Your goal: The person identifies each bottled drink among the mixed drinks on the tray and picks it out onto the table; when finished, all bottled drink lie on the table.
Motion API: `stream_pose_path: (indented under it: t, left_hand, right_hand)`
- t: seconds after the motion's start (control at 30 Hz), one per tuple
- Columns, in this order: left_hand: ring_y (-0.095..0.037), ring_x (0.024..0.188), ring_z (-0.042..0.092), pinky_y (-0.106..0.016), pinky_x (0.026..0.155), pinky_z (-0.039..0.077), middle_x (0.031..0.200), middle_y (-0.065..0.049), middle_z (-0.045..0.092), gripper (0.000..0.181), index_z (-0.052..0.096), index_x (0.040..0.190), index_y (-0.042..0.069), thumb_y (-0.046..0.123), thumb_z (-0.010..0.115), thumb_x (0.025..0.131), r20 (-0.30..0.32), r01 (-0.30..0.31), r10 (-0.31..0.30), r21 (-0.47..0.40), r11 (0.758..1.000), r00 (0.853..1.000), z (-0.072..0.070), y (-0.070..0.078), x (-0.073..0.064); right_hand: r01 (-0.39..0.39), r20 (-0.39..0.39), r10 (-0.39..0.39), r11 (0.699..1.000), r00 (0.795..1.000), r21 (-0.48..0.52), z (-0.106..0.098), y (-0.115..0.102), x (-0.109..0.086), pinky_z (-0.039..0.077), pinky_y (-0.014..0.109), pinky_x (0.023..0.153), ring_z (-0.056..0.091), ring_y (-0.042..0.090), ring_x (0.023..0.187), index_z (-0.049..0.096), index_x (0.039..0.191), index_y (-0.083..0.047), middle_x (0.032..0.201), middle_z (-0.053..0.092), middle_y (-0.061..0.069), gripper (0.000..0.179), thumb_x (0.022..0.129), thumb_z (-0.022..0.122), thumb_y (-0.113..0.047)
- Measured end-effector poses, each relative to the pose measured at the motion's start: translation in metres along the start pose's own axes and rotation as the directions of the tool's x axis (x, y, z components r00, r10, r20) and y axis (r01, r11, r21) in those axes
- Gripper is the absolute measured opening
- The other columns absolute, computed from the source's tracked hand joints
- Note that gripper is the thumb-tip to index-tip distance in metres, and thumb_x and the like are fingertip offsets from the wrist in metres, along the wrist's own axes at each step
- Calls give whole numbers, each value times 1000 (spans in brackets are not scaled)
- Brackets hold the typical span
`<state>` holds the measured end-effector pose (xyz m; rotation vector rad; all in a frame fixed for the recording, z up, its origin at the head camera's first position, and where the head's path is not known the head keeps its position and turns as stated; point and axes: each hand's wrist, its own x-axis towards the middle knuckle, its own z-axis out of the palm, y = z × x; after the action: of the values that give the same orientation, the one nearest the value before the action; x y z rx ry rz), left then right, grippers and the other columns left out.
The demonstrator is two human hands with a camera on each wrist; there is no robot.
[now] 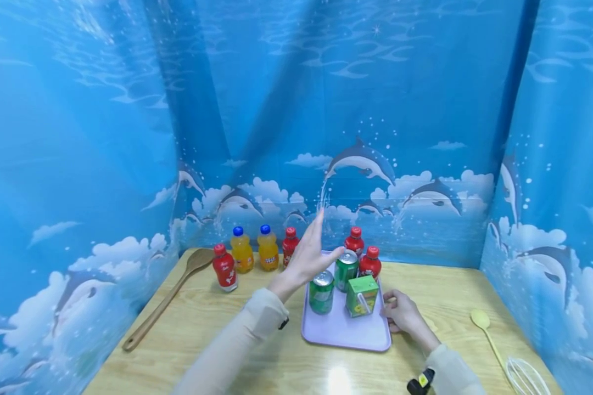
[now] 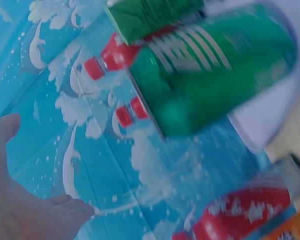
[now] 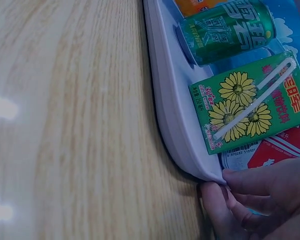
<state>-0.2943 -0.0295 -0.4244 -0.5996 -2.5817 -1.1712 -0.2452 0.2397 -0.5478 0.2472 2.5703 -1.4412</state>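
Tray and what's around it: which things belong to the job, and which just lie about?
Likely in the job:
tray, its rim pinched by the right hand
near can, far can, carton, all on it
right red bottles, behind the carton

Seemingly lying about:
wooden spatula, yellow spoon, whisk
orange bottles, left red bottles: off the tray, so uncertain
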Motion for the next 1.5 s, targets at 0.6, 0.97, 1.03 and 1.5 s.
stream_pose_path:
  t: [0.6, 0.97, 1.03, 1.5]
  left_hand:
    - [-27, 167, 16, -52, 133, 28, 180, -2, 13, 98, 10, 171, 25, 56, 68, 98, 229, 173, -203, 144, 974, 952, 77, 24, 17]
    - [-25, 152, 40, -40, 128, 38, 162, -5, 45, 82, 41, 162, 20, 59, 70, 96, 174, 123, -205, 395, 910, 963, 104, 25, 20]
    - [-22, 141, 46, -37, 121, 43, 149, -4, 51, 80, 48, 158, 19, 62, 70, 94, 142, 109, -192, 451, 886, 971, 109, 26, 20]
    - [-28, 140, 44, -48, 128, 36, 143, -7, 51, 68, 71, 131, 16, 66, 76, 86, 50, 143, -217, 605, 783, 975, 133, 29, 21]
  right_hand:
    - [4, -2, -4, 1000, 1000, 8, -3, 4, 1, 64, 38, 59, 69, 23, 76, 53, 131, 7, 95, 65, 18, 40, 93, 67, 4]
    - [14, -11, -13, 1000, 1000, 25, 1, 6, -2, 64, 38, 58, 70, 23, 75, 54, 131, 6, 95, 66, 18, 39, 94, 67, 3]
    - [14, -12, -14, 1000, 1000, 17, 1, 5, -3, 65, 37, 58, 70, 23, 76, 55, 131, 6, 96, 66, 19, 39, 94, 66, 2]
    - [7, -1, -7, 1000, 1000, 17, 1, 4, -1, 65, 38, 61, 69, 25, 79, 53, 135, 7, 99, 66, 20, 43, 94, 66, 3]
